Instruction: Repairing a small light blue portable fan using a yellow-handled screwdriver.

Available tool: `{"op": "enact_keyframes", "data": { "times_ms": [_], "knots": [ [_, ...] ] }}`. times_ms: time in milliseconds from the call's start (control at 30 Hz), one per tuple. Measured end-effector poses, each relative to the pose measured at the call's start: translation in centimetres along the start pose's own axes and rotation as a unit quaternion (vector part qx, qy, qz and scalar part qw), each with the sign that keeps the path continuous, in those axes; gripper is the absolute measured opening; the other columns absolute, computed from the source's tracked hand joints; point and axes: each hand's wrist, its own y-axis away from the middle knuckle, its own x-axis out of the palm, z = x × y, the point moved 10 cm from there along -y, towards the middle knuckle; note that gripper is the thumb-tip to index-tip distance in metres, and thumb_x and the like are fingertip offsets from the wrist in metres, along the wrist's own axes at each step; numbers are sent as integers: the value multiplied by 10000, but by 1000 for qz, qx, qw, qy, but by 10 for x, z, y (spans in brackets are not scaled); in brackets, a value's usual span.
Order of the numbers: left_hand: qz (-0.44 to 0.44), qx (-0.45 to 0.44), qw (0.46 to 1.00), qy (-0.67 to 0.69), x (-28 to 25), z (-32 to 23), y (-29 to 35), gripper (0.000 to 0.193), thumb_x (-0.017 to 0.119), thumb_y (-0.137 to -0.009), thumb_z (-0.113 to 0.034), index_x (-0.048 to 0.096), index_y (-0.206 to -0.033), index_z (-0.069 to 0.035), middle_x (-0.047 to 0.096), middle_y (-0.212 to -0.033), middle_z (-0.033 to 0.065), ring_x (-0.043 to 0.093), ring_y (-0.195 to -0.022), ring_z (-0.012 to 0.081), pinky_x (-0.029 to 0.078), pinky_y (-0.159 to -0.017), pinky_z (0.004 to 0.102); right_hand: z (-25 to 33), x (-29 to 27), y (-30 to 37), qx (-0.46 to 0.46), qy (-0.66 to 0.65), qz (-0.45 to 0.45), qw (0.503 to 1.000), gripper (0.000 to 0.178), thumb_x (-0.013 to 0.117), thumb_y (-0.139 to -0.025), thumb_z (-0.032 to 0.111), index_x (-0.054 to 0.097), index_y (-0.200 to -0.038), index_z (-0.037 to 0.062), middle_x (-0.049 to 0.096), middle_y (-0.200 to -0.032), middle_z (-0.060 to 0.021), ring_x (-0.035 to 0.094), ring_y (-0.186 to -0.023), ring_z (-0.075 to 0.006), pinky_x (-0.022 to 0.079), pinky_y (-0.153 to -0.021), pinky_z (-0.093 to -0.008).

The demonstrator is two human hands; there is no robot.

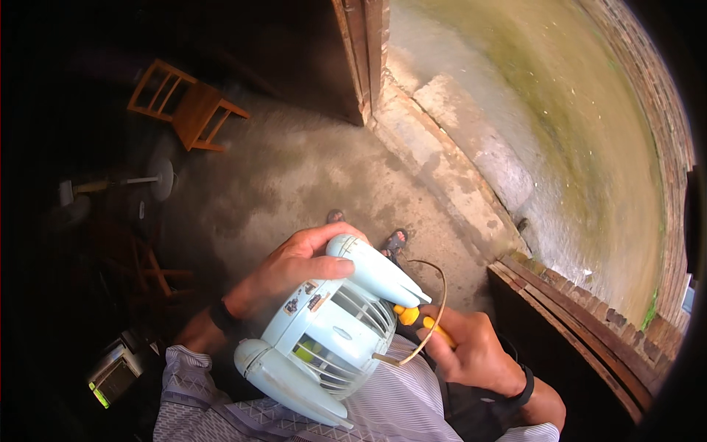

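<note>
Head view, looking down at a person's lap. A small pale-blue fan [342, 334], with a slatted grille and a rounded pod on either side, lies tilted between the two hands, above striped grey clothing [394, 387].

The left hand [300, 259] is partly open around the fan's far pod, thumb lying across the top; its other fingers are mostly hidden behind the casing. The right hand [475, 348] is curled closed around the yellow-and-black handle of what looks like a screwdriver [440, 331]. The tool points from this hand toward the fan's side, but its tip is out of sight, so whether it meets a screw cannot be told.

A thin tan cord [445, 291] leaves the casing near the right hand and loops up past its fingers.

The work seems to be at an early or middle point: the fan is held firmly and the tool is brought up to it. Both pods, the grille and the cord are in place, and no part shows as taken off. Any fastening or loosening left to do is hidden.

Beyond the left hand, up and to its left, stands a wooden chair [193, 110].
</note>
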Motion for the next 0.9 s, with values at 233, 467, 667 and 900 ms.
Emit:
{"op": "enact_keyframes", "data": {
  "times_ms": [233, 467, 667, 900],
  "knots": [
    [13, 35, 999, -9, -5, 2, 1, 514, 730, -968, -357, 594, -1347, -37, 651, -1090, 45, 639, -980, 94, 535, -839, 246, 47, 16, 9, -299, 511, -34, 805, 498, 834, -843, 112, 630, -1240, -108, 393, -649, -17, 525, -498, -156, 396, -415, -343],
    [8, 39, 999, 16, -6, -6, -2, 491, 721, -972, -342, 599, -1338, -38, 650, -1080, 41, 633, -969, 80, 532, -835, 241, 36, -15, 1, -155, 214, -84, 961, 508, 810, -860, 100, 661, -1317, -62, 601, -783, -98, 616, -682, -128, 512, -569, -305],
    [19, 42, 999, 1, 0, -9, -3, 486, 719, -973, -341, 602, -1333, -39, 651, -1085, 44, 632, -967, 85, 528, -833, 243, -38, 7, 6, 272, -357, 62, 891, 408, 748, -1008, 243, 681, -1190, -115, 613, -702, -44, 577, -607, -116, 481, -554, -282],
    [10, 44, 999, 31, -12, -7, -1, 471, 707, -982, -336, 600, -1332, -40, 654, -1079, 39, 631, -958, 76, 522, -825, 233, 57, -1, -4, -248, 373, -119, 886, 446, 815, -789, 5, 706, -1219, -44, 715, -920, -139, 651, -630, -191, 516, -533, -333]
  ]
}}
